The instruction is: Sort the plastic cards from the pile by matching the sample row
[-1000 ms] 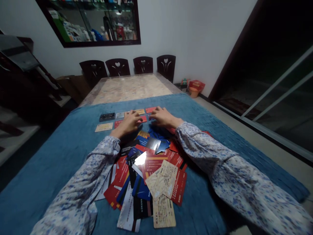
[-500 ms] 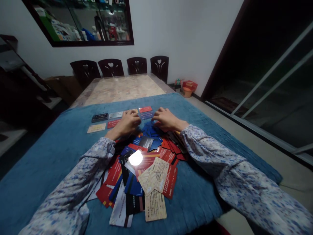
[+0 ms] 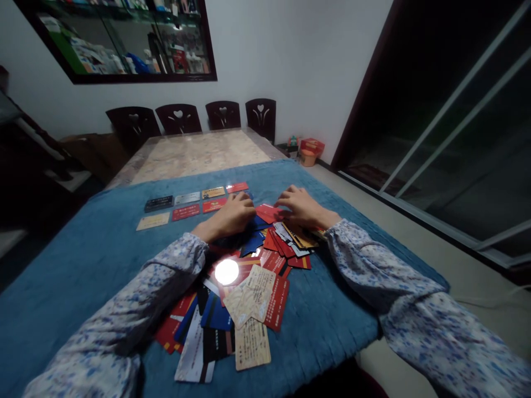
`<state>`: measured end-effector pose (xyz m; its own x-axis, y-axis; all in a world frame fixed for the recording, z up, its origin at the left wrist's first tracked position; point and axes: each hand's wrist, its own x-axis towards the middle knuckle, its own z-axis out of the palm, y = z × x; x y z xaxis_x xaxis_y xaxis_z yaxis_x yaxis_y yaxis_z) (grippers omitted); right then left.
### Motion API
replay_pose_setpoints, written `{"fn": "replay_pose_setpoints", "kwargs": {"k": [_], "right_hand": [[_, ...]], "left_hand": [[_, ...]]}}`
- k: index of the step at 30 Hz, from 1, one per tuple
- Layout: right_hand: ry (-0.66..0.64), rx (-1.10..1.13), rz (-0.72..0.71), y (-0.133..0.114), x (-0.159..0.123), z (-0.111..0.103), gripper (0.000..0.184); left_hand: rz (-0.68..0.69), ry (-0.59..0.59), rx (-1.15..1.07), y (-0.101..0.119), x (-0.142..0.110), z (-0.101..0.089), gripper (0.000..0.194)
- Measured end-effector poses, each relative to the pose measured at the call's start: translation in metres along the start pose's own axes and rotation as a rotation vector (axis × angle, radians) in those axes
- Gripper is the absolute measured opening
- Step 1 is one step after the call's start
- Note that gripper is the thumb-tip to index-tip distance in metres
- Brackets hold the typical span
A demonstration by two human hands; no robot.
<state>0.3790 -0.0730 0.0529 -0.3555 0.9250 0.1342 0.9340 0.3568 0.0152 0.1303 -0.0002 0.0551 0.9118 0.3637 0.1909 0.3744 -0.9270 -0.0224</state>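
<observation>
Blue cloth (image 3: 83,276) covers the near part of a table (image 3: 199,152), under a loose pile of cards (image 3: 249,301). At the pile's far end, fingers of the left hand (image 3: 232,215) curl downward; whether they grip a card cannot be told. Fingers of the right hand (image 3: 302,209) bend toward a red card (image 3: 267,213) on the pile's far edge, their hold likewise unclear. Beyond the pile, to its left, lie two rows of cards (image 3: 186,212). Farther past the pile stand four dark chairs (image 3: 178,120).
</observation>
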Motion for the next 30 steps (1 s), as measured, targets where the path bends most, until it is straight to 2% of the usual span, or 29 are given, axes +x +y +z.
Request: {"fn": "replay_pose_setpoints", "kwargs": {"k": [15, 22, 30], "right_hand": [[0.035, -0.018, 0.156, 0.038, -0.052, 0.014, 0.032], [0.095, -0.022, 0.213, 0.051, -0.077, 0.026, 0.032], [0.136, -0.01, 0.255, 0.063, -0.095, 0.038, 0.033]], "left_hand": [[0.139, -0.011, -0.007, 0.049, 0.046, 0.011, 0.024], [0.211, 0.0, -0.012, 0.06, 0.063, 0.024, 0.026], [0.248, -0.044, -0.059, 0.074, 0.082, 0.033, 0.033]]}}
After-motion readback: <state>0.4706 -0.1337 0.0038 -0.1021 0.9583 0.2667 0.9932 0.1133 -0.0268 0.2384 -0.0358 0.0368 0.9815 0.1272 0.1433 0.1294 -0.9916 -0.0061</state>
